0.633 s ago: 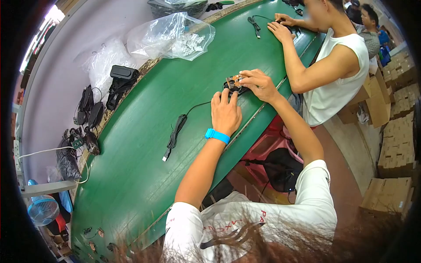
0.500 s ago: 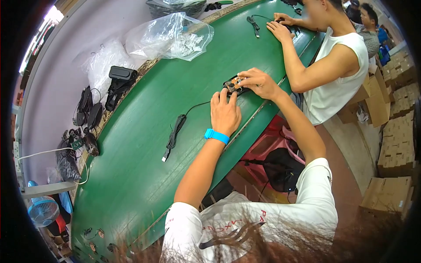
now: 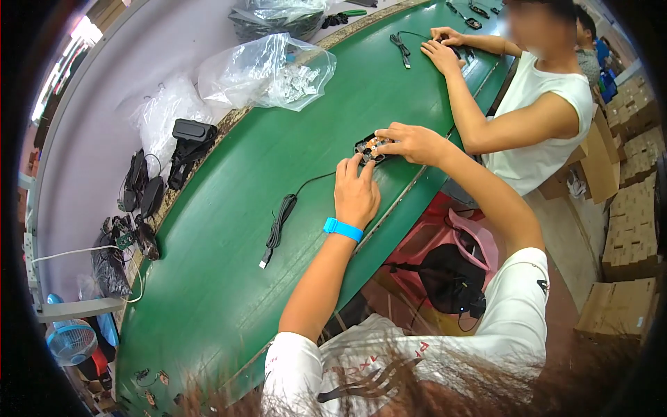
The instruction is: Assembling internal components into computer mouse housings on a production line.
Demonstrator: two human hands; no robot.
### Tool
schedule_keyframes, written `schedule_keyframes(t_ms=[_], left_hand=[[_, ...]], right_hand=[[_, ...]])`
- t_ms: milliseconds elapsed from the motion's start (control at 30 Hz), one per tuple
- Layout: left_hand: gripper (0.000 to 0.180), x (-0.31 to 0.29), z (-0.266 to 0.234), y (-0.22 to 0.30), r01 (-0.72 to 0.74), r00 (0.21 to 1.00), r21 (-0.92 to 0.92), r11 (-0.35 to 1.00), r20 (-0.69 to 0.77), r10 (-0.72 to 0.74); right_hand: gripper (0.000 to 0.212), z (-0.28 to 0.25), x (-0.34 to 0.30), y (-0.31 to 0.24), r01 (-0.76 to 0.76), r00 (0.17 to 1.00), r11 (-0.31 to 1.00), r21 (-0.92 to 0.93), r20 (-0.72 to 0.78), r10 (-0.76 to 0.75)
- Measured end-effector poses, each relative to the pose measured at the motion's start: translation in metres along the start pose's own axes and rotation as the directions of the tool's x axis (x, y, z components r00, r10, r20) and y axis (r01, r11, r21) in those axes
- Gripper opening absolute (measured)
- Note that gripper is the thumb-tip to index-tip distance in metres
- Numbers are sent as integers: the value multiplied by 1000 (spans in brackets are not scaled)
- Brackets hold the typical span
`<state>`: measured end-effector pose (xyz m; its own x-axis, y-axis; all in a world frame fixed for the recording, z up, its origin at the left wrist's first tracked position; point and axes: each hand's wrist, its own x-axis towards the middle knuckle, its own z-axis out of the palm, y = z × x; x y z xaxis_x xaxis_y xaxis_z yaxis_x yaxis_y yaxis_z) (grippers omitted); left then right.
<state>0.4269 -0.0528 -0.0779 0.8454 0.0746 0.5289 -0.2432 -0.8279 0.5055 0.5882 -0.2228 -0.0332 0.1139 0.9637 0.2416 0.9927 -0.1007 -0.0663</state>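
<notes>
Both my hands meet on one small black device [image 3: 370,147] lying on the smooth green belt [image 3: 229,264]. My left hand [image 3: 356,194], with a blue wristband [image 3: 342,229], presses flat, fingertips touching its near edge. My right hand [image 3: 411,141] curls over it, fingers pinching the far side. A thin black cable [image 3: 281,219] trails leftward. Beyond lie crinkled clear plastic bags [image 3: 267,69].

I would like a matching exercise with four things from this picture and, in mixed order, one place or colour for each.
Things:
1. wristband
2. black cable
3. clear plastic bag
4. small black device

Descriptions:
A. between both hands
B. blue, on the left hand's wrist
C. bundled on the green table, left of the left hand
D. far table edge, holding small pale parts

Pairs: 1-B, 2-C, 3-D, 4-A
</notes>
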Motion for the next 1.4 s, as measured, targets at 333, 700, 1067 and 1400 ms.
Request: schedule_keyframes(t_ms=[333,700,1067,1400], left_hand=[[40,3,4,1,44,999,-44,998,26,-43],[34,31,-3,-21,-152,988,-111,982,14,154],[10,53,19,-19,-130,991,-170,977,-20,129],[21,63,7,-7,2,995,-82,997,98,6]], right_hand=[[43,-1,1,3,-21,1000,992,127,-11,23],[57,13,-17,-11,-56,974,953,299,-195,119],[37,30,-36,-30,-284,800,930,234,-477,364],[30,15,-23,-36,-382,657,918,105,-668,350]])
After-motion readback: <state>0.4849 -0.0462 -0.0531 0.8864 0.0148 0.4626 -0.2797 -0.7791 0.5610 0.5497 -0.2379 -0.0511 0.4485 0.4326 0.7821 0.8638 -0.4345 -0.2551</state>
